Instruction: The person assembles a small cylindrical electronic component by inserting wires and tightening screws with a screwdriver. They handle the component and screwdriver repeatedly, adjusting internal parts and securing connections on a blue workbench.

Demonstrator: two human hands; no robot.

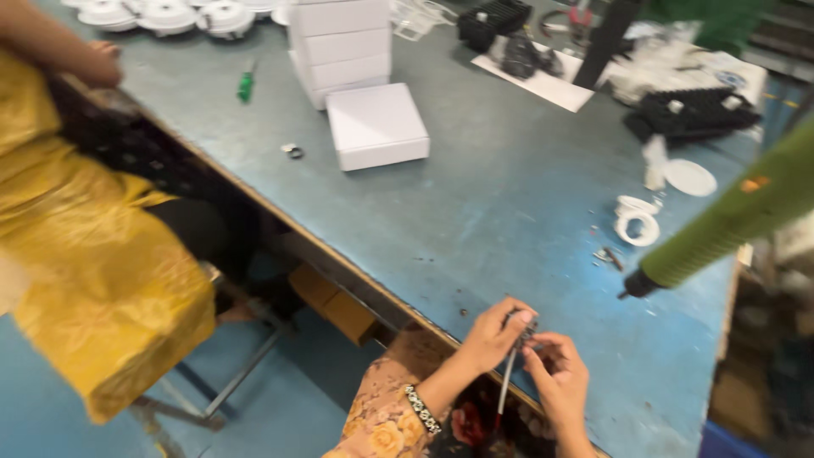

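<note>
My left hand (492, 335) and my right hand (555, 373) meet at the near edge of the blue worktable (509, 195). Together they pinch a small dark part (524, 326) with a thin wire or cable (507, 382) hanging down from it. The fingers of both hands are curled around the part; its exact shape is blurred. A beaded bracelet sits on my left wrist (421, 409).
A white box (377, 127) lies mid-table beside a stack of white boxes (339, 47). A green screwdriver (246, 85), white rings (638, 222), a white disc (688, 176) and black finned parts (691, 110) lie around. A green tool (729, 220) hangs at right. A person in yellow (76, 220) sits at left.
</note>
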